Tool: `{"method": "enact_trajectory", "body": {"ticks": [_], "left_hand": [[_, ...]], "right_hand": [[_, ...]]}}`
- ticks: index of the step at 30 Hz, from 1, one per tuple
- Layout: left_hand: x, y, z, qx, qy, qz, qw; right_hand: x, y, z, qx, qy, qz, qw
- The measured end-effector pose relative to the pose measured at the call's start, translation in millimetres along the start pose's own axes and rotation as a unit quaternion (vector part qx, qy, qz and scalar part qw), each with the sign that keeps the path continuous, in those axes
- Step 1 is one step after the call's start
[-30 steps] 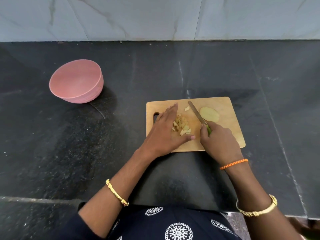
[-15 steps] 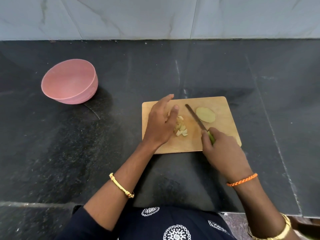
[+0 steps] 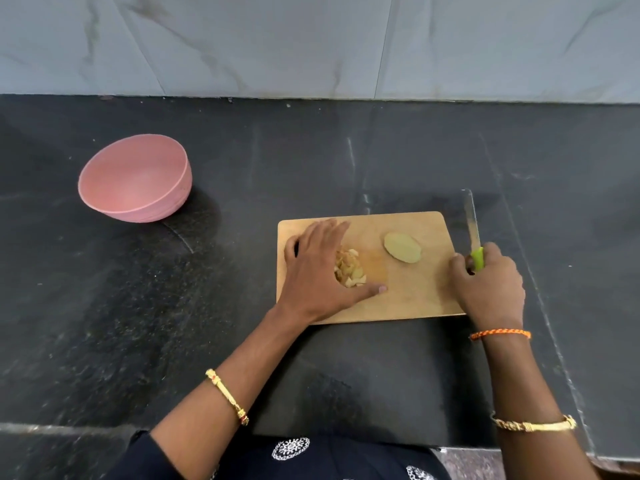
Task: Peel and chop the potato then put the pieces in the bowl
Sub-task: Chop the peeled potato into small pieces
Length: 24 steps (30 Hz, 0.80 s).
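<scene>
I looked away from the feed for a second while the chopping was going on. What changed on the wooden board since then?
The right hand carried the green-handled knife off the middle of the wooden cutting board to its right edge, blade pointing away. The left hand kept cupping the pile of chopped potato pieces. The uncut potato half and the pink bowl stayed put, nothing visible in the bowl.

One camera sits on my head and looks forward and steeply down, so the dark table fills most of the view and the grey wall runs across the top. It is close enough that my forearms enter from the bottom edge, with my shirt just below them. The wide lens bends the table's edges outward.
</scene>
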<state>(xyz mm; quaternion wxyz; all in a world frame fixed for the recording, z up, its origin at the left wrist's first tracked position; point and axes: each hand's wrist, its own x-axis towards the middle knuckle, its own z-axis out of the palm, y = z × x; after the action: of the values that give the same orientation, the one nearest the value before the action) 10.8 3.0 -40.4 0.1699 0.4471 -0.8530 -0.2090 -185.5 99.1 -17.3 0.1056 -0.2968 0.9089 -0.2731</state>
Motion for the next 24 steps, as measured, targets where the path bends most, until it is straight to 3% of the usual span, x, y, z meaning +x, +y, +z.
{"method": "enact_trajectory", "body": {"ticks": [7, 14, 17, 21, 22, 24], "left_hand": [[3.1, -16.5, -9.2, 0.001, 0.006, 0.015, 1.000], [3.3, -20.9, -34.5, -0.003, 0.006, -0.029, 1.000], [20.3, 7.2, -32.9, -0.013, -0.022, 0.050, 0.998], [53.5, 31.1, -21.8, -0.044, -0.169, 0.150, 0.973], [58.9, 32.2, -21.7, -0.054, -0.176, 0.158, 0.970], [61.5, 30.9, -21.8, -0.096, -0.112, 0.170, 0.974]], "right_hand": [[-9.0, -9.0, 10.5, 0.018, -0.013, -0.029, 0.999], [-18.3, -27.9, 25.9, 0.035, -0.002, -0.051, 0.998], [-23.2, -31.0, 23.0, 0.072, 0.018, -0.058, 0.996], [-28.4, -37.3, 20.0, 0.123, -0.008, -0.063, 0.990], [-28.8, -37.5, 18.2, 0.128, -0.019, -0.063, 0.990], [-30.2, -35.1, 14.6, 0.143, -0.036, -0.062, 0.987]]}}
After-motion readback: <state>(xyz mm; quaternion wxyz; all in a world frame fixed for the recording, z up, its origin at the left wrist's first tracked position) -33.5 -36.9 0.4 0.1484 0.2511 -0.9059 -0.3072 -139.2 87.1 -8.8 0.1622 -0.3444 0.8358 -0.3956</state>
